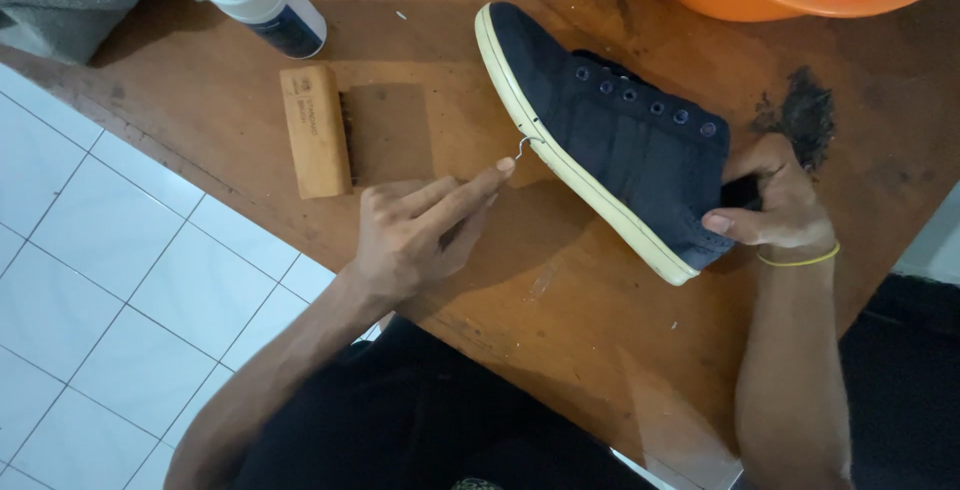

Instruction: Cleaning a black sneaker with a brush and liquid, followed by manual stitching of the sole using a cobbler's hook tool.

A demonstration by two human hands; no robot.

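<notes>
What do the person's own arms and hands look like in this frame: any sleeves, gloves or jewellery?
Both arms are bare to the frame's lower edge, with no sleeves in view and no gloves. The left hand carries no ring or band that shows. The right hand has a thin yellow band around its wrist. No watch shows on either wrist.
</notes>
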